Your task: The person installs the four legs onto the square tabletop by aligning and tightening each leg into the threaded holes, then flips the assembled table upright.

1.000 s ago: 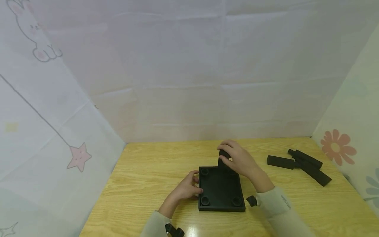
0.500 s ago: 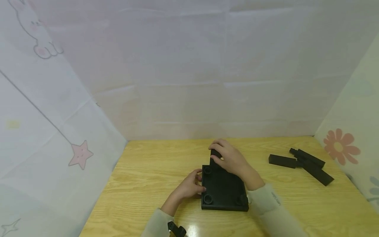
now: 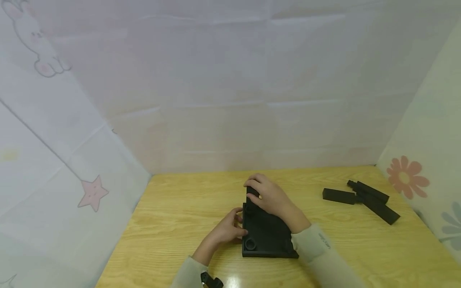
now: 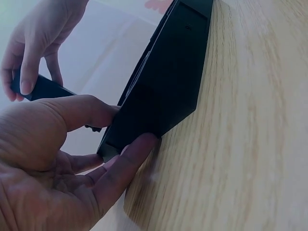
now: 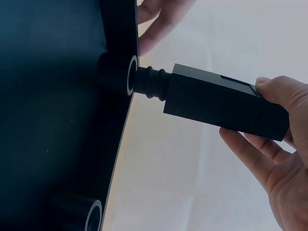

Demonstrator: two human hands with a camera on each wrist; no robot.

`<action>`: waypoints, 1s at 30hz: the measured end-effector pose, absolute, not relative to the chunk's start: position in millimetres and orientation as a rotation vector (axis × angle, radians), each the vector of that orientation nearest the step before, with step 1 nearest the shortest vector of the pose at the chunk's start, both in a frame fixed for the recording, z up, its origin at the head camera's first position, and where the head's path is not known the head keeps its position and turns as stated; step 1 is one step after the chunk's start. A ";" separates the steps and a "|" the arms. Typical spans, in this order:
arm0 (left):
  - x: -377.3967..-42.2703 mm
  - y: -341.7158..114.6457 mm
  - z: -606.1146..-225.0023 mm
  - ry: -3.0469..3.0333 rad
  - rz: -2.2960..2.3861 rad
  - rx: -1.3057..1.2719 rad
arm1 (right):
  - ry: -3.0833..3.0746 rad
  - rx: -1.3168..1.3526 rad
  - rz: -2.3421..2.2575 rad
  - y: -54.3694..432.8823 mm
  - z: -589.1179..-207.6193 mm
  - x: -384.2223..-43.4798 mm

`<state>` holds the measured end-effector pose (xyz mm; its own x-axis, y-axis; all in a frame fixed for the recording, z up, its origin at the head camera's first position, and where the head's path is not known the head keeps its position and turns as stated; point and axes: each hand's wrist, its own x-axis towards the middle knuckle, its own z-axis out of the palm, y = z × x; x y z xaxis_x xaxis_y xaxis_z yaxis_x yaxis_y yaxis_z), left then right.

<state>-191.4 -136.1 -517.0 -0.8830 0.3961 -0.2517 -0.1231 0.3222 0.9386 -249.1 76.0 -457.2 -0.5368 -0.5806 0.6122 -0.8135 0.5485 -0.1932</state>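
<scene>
Plate: black plate (image 3: pixel 268 232) flat on table (image 3: pixel 173 224), sockets up.
Left hand (image 3: pixel 225 231): pinches plate's left edge, thumb on top.
Right hand (image 3: pixel 270 197): clamped on leg (image 5: pixel 226 108), ribbed tip entering far-left corner socket (image 5: pixel 131 74).
Handling: looks like rigid, light plastic; grip leg mid-body, brace plate edge.
Spare legs (image 3: pixel 361 199): far right.

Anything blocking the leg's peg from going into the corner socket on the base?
Nothing visible. The leg, held by the right hand, has its ribbed peg already at the socket of the base; the left hand grips the base's edge.
</scene>
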 end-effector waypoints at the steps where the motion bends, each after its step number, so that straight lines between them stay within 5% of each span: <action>1: -191.7 -135.8 -517.3 2.155 1.588 0.243 | -2.309 1.124 0.642 75.4 -457.3 -248.8; 30: -191.5 -133.1 -518.1 2.171 1.548 0.222 | -2.402 1.168 0.538 63.7 -470.2 -249.5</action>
<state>-191.5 -133.1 -518.1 -0.8804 0.3876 -0.2734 -0.1323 0.3528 0.9263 -249.5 63.7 -470.2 -0.5627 -0.6434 0.5190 -0.8033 0.5738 -0.1596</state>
